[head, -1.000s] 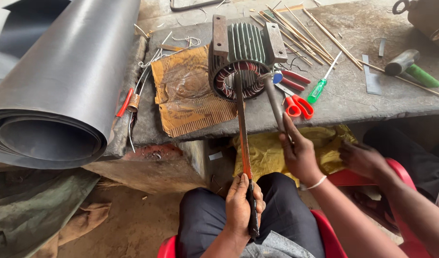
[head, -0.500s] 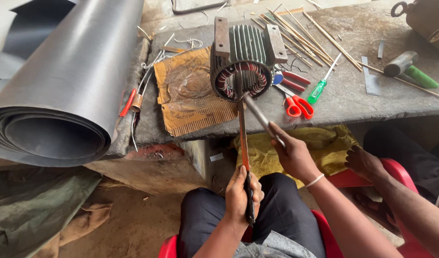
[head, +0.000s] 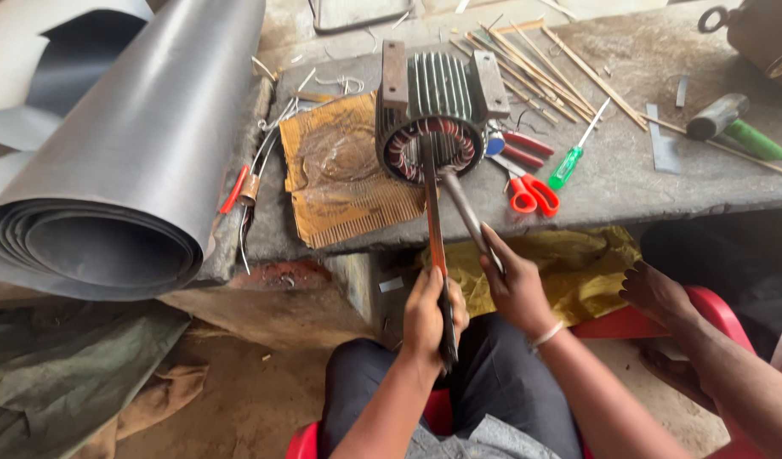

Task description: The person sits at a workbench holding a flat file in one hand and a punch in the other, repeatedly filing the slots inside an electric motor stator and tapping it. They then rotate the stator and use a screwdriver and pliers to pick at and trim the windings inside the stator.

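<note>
A finned electric motor stator with copper windings lies on the grey workbench, its opening facing me. My left hand grips the near end of a long flat metal bar whose far tip sits inside the stator's opening. My right hand is closed on a grey metal rod, which slants up to the left. Its far end meets the bar just below the stator's rim.
A big roll of grey sheet fills the left. Brown slotted card, red scissors, a green screwdriver, a green-handled hammer and thin sticks lie on the bench. Another person's hand rests by yellow cloth.
My right hand has swung the rod's far end leftward, from beside the stator to against the bar at its opening. My left hand keeps the bar in place.
</note>
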`<state>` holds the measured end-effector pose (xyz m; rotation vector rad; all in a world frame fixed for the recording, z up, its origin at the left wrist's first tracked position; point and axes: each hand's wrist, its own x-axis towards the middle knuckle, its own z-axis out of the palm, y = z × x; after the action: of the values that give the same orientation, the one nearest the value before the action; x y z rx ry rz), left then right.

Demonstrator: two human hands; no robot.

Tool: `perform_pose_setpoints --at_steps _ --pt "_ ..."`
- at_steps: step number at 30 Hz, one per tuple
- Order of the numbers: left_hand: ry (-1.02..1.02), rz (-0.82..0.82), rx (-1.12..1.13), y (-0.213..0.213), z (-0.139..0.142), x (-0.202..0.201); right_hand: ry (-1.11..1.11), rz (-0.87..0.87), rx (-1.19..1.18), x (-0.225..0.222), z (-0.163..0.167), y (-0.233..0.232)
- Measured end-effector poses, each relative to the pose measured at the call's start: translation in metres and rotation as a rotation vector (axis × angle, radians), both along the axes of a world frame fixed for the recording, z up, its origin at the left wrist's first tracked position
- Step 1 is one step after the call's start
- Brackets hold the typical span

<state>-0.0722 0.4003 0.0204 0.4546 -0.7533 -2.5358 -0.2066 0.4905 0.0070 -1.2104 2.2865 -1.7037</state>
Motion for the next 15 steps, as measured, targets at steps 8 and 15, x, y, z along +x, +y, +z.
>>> perform_pose_setpoints --at_steps 8,15 --pt "-0.297 0.008 -0.435 0.019 0.021 0.027 -0.304 0.022 -0.204 0.021 -0.031 0.013" --pt "-0.336 0.031 -0.460 0.019 0.019 0.030 -0.351 -0.005 -0.202 0.024 -0.040 0.014"
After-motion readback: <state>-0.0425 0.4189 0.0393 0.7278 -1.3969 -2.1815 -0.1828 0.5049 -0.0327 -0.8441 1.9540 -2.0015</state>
